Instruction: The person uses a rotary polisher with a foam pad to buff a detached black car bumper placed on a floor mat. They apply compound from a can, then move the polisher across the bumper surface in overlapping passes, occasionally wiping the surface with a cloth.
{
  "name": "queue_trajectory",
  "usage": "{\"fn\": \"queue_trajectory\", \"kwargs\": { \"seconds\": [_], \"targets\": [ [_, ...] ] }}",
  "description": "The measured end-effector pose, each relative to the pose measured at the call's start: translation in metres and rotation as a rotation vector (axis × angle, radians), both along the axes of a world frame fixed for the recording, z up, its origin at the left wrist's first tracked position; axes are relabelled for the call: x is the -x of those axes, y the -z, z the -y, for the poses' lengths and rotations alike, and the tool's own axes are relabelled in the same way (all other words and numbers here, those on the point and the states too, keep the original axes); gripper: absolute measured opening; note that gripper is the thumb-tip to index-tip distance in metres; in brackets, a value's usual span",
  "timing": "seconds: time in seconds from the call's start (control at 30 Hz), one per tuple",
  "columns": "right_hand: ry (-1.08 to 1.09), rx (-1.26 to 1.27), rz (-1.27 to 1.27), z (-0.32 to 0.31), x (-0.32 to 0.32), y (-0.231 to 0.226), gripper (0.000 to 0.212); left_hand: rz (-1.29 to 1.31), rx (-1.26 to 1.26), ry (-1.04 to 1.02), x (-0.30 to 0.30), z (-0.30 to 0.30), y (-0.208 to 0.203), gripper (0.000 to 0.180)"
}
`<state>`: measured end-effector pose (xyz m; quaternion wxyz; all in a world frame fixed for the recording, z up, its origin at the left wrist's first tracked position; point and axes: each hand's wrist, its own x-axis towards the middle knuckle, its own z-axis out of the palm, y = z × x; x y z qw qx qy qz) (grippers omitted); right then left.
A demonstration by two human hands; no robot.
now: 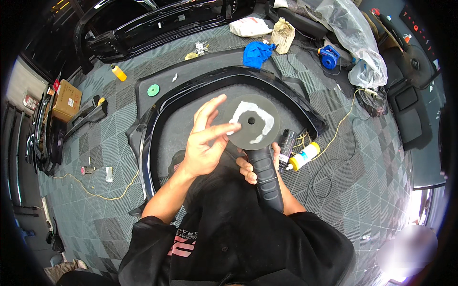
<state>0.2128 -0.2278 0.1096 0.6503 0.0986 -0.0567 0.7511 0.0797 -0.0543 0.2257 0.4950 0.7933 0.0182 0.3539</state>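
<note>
My right hand (247, 170) is wrapped round the black ribbed body of a polisher (267, 178), tilted so its round dark grey pad (243, 141) faces up. A thick white smear of paste (270, 125) runs in a broken ring round the pad's centre hole. My left hand (202, 148) is beside the pad with its fingers spread. One fingertip reaches over the pad's left side, at the paste; whether it presses there I cannot tell. Beyond the polisher, a glossy black curved car panel (164, 107) arches round me on a dark mat (224, 95).
Right of the polisher are a dark bottle (287, 142) and a yellow-and-white bottle (304, 156). A blue cloth (257, 54) lies at the panel's far edge. A green disc (153, 90) rests on the mat at left. A yellow cord (341, 126) crosses the tiled floor at right.
</note>
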Motion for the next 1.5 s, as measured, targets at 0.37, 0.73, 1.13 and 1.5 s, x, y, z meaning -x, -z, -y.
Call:
{"fn": "queue_trajectory", "kwargs": {
  "seconds": [0.37, 0.73, 1.13, 1.5],
  "targets": [
    [0.03, 0.02, 0.026, 0.009, 0.016, -0.004, 0.097, 0.074, -0.162, -0.082, 0.013, 0.007, 0.015, 0.052],
    [0.028, 0.062, 0.022, -0.004, 0.031, 0.001, 0.098, 0.129, -0.146, -0.2, 0.017, -0.006, 0.048, 0.057],
    [0.105, 0.119, -0.063, -0.017, -0.024, 0.038, 0.089, 0.124, 0.026, -0.193, -0.056, -0.01, 0.092, 0.101],
    [0.358, 0.237, -0.048, 0.0, -0.092, 0.064, 0.082, -0.046, 0.039, -0.097, -0.132, -0.009, 0.138, 0.112]
  ]
}}
